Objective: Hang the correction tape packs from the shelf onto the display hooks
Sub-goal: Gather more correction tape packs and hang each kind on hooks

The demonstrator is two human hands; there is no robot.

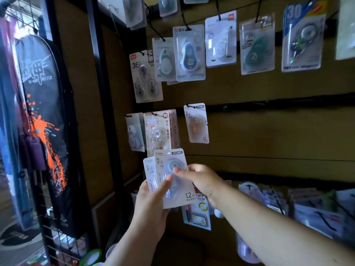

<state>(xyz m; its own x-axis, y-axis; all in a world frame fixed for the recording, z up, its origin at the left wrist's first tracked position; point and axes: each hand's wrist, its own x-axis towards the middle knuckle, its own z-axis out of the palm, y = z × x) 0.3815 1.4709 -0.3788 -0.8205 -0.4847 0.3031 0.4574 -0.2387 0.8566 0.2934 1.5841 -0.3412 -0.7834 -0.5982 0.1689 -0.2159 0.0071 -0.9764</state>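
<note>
My left hand [151,202] holds a small stack of white correction tape packs upright, thumb across the front. The front pack [178,192] reads "12 m"; a second pack [148,169] peeks out behind it on the left. My right hand [201,179] pinches the front pack at its clear blister. Just above, one matching pack [196,123] hangs on a black display hook [187,106]. To the right of that pack the black hook rail [269,104] runs bare.
Other tape packs [189,52] hang in the upper row, and two more packs [161,129] hang left of the matching one. A shelf [307,206] with loose packs lies at lower right. A black wire rack with a racket bag [44,112] stands at left.
</note>
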